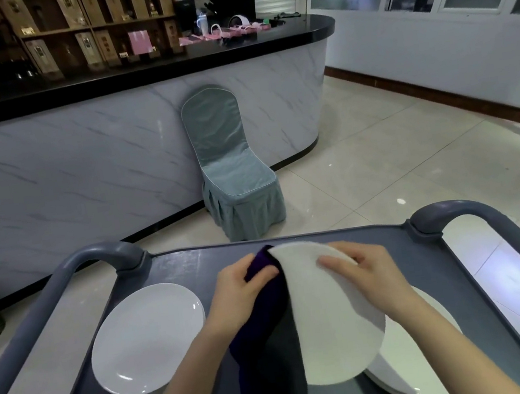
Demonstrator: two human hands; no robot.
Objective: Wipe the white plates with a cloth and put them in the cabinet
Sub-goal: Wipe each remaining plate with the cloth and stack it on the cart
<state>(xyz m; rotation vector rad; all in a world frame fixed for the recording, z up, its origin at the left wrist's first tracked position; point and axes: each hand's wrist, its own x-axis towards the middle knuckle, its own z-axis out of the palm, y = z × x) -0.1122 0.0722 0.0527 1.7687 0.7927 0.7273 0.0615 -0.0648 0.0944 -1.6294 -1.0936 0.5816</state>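
A round white ceramic plate (pixel 331 320) is tilted up above the grey cart top (pixel 178 265), its far rim held by the right hand (pixel 363 274). A dark purple cloth (pixel 266 349) drapes over the plate's left edge, gripped by the left hand (pixel 239 288). A stack of matching white plates (pixel 148 339) lies flat on the left. Another stack (pixel 418 361) lies on the right, partly under the tilted plate.

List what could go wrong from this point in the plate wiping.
1. The held plate is tilted up, with the right hand gripping just its far rim. A hard push from the cloth could slip it onto the plate stack below and chip it.
2. The cloth's long tail hangs from the left hand toward the cart and may snag.
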